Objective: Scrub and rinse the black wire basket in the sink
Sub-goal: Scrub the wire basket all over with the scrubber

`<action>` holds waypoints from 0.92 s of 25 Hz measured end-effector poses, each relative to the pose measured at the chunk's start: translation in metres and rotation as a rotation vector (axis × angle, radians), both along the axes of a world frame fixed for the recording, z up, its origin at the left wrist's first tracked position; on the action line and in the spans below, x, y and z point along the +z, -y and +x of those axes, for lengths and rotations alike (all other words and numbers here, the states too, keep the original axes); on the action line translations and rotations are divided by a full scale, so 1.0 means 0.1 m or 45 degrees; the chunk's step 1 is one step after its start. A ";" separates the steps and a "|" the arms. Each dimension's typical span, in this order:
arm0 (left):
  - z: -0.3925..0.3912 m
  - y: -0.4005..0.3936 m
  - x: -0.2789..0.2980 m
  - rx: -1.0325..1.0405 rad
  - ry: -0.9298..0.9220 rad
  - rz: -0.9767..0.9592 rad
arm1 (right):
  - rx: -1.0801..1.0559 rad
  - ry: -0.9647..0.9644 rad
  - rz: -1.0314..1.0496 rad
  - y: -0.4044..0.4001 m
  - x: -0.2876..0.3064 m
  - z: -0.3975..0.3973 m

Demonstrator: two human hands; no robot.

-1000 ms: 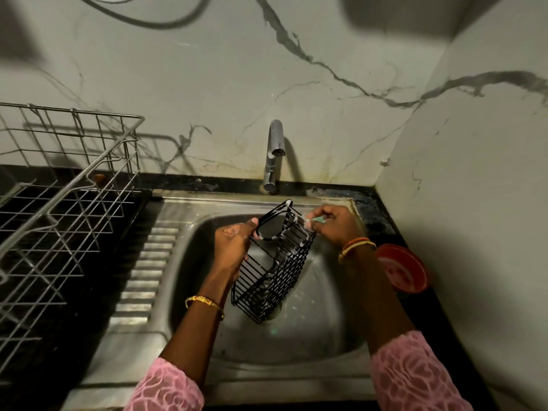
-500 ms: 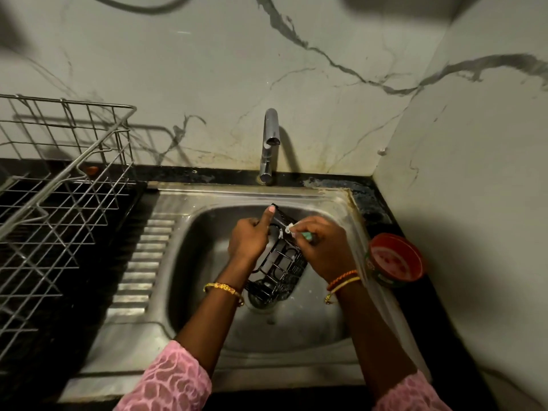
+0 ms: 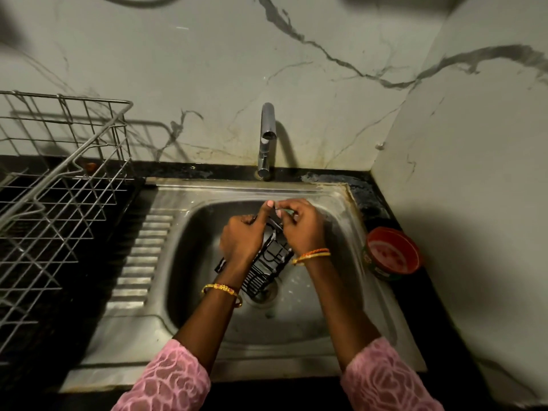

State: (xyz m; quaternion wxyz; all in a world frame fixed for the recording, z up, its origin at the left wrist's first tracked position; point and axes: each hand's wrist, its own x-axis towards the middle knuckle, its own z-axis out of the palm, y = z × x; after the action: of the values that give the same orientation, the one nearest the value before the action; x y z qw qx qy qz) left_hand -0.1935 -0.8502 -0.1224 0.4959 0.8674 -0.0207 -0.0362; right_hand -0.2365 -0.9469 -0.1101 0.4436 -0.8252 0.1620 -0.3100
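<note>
The black wire basket (image 3: 267,265) hangs tilted inside the steel sink (image 3: 350,336), its lower end near the drain (image 3: 262,295). My left hand (image 3: 241,237) grips the basket's upper left side, thumb raised at the top rim. My right hand (image 3: 302,229) holds a small green scrubber (image 3: 288,213) against the basket's top edge; most of the scrubber is hidden by my fingers. White suds show on the wires.
The tap (image 3: 267,137) stands behind the sink with no water visible. A red round container (image 3: 391,255) sits on the black counter to the right. A steel dish rack (image 3: 56,188) fills the left counter. Walls close in behind and on the right.
The basket was held higher with its open side showing; it has dropped lower into the sink and turned. Both hands moved together to its top rim, the right hand scrubbing there.
</note>
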 end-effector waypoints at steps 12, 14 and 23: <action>-0.08 -0.07 -0.16 0.089 -0.100 -0.259 | 0.031 0.021 -0.220 -0.14 0.00 -0.17; -0.09 -0.05 -0.14 0.133 -0.101 -0.279 | 0.075 0.049 -0.240 -0.15 0.00 -0.09; -0.08 -0.14 -0.33 0.299 -0.179 -0.473 | -0.050 -0.005 0.147 -0.01 -0.20 -0.73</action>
State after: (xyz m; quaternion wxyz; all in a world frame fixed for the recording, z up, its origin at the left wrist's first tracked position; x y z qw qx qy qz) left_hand -0.2013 -0.8365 -0.1549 0.6480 0.7530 0.1089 -0.0342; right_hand -0.3097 -0.9457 -0.1297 0.4841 -0.7954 0.1966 -0.3070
